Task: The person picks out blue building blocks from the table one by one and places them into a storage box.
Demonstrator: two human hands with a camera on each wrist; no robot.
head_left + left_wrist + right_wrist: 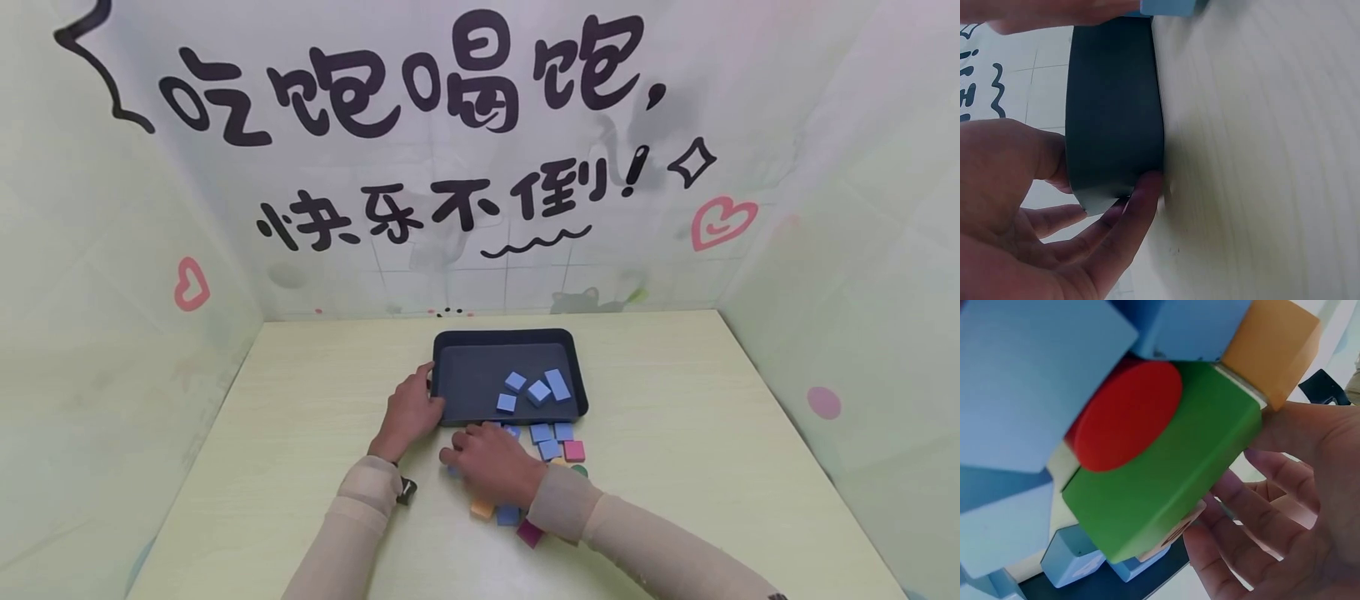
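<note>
A dark baking tray [472, 367] holds several blue blocks [538, 392] toward its right side. With the thumb over the rim and the fingers along the outer wall, my left hand [411, 410] grips the tray's left end. In the left wrist view the tray wall [1113, 112] stands between thumb and fingers. My right hand [495, 465] is over loose blocks just in front of the tray. In the right wrist view its loosely spread fingers are beside a green block [1166, 469]; its fingertips are partly hidden. A red round piece [1129, 415] and an orange block [1272, 347] are close by.
More blue blocks [550, 449], a pink block [573, 451] and a magenta block [529, 532] lie around the right hand. A small black object [407, 491] is by the left wrist. Light wooden tabletop [315, 375] extends to both sides, with printed walls around it.
</note>
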